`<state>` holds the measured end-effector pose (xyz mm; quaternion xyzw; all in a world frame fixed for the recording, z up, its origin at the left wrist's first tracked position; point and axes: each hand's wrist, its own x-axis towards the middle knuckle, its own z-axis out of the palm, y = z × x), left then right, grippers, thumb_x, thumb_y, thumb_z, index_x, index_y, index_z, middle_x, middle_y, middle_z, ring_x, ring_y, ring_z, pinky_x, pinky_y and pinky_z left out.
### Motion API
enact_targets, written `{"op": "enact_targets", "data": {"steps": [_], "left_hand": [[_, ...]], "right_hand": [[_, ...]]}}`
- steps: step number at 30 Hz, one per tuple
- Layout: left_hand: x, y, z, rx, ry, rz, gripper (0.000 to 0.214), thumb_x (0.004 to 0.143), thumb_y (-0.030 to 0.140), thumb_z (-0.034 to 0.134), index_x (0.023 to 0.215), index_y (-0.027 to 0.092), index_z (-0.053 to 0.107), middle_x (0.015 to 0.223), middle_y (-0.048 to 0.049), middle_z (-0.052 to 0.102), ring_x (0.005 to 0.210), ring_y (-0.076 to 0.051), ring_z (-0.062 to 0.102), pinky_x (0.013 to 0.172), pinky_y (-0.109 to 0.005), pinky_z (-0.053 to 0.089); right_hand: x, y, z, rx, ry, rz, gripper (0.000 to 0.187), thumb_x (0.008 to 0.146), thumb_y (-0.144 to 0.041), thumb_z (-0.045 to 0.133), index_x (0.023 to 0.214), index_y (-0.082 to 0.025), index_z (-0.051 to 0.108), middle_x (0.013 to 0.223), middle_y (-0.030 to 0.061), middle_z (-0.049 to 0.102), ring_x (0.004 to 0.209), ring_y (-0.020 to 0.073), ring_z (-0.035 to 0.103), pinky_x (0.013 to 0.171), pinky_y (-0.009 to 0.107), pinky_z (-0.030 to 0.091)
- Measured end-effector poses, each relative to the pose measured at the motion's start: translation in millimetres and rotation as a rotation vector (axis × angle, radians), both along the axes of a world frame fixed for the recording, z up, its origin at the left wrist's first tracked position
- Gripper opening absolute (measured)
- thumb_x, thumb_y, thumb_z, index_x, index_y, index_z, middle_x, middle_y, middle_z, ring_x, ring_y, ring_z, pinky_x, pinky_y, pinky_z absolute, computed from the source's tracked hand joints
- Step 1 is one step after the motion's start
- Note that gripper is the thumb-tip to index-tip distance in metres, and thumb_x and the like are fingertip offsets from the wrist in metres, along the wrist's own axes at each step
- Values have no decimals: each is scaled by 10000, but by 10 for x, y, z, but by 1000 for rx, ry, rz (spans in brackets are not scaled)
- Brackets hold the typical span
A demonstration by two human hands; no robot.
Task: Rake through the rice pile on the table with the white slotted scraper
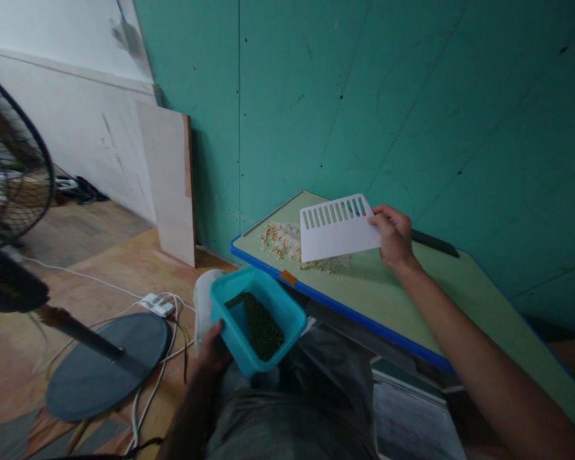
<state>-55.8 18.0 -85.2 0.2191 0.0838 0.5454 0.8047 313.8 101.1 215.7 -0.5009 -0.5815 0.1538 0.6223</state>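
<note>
My left hand (214, 348) grips the near left side of a teal plastic tub (287, 303), held tilted over my lap beside the table's blue edge. Small dark green grains (264, 329) lie in the tub, too fine to name for certain. In my right hand (395, 237) is a white flat scraper (338, 241) with a row of slots along its upper side, pinched at its right end. It hangs over the table and hides part of a spread of white and yellow grains (282, 239) on the pale green tabletop (364, 291).
An orange tape patch (288, 277) marks the table's blue edge. A dark bar (434, 243) lies at the back by the green wall (287, 115). On the left stand a fan (108, 358), a power strip (156, 305) with loose cables, and a leaning board (170, 185).
</note>
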Motion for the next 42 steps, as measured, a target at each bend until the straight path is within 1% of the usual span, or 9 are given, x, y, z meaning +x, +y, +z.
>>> {"op": "enact_targets", "data": {"steps": [4,9,13,19,25,30,33,35,42], "left_hand": [[-30,-16,-9,-35,28,-3,366,876,325,749,1230,239,781,1187,-86,809,1180,-366,714,1171,-534,429],[-22,-12,0,-48,50,1,374,856,358,775,1199,209,795,1127,-115,822,1196,-401,699,1165,-567,426],[13,-16,30,-34,51,28,378,840,358,792,1195,230,795,1100,-90,832,1179,-387,712,1166,-549,432],[27,-31,61,-16,53,39,402,831,348,804,1213,222,786,1078,-85,836,1144,-372,732,1155,-521,454],[-3,-27,40,-16,55,26,424,861,326,772,1269,213,758,1184,-108,811,1217,-389,691,1161,-537,444],[10,-25,30,-16,34,34,408,874,316,757,1275,240,754,1200,-92,808,1277,-392,650,1202,-555,383],[24,-28,40,-8,23,34,400,876,321,756,1267,237,761,1186,-91,811,1289,-393,639,1206,-554,372],[29,-26,45,1,18,22,383,869,327,766,1239,229,777,1134,-92,824,1279,-392,645,1204,-551,374],[22,-21,40,22,-6,-26,334,879,312,759,1195,211,798,1095,-108,829,1224,-385,683,1195,-547,380]], "right_hand": [[207,101,10,-35,70,-4,97,644,-301,672,703,-224,673,601,-33,541,534,125,448,473,247,289],[349,135,33,-77,156,-4,147,604,-285,731,737,-229,758,650,-10,665,548,136,526,478,243,341],[314,126,5,-90,117,45,222,658,-320,783,857,-225,805,770,14,753,604,148,607,515,251,406],[193,93,-8,45,-2,24,292,779,-419,806,1003,-232,820,993,60,799,871,205,719,734,327,552],[128,64,-21,49,29,-55,303,707,-428,886,906,-211,817,838,33,769,706,161,669,628,290,514],[124,99,-52,-150,339,11,243,705,-345,895,860,-198,780,800,13,750,643,128,652,560,246,527],[163,131,-41,-327,538,68,163,724,-206,872,814,-208,735,835,15,764,687,134,685,556,226,574],[194,144,-21,-395,617,88,198,720,-119,850,790,-220,695,838,4,762,703,136,695,544,210,594],[202,144,9,-420,702,124,235,760,-96,812,860,-224,643,903,10,755,802,152,723,586,205,633]]}}
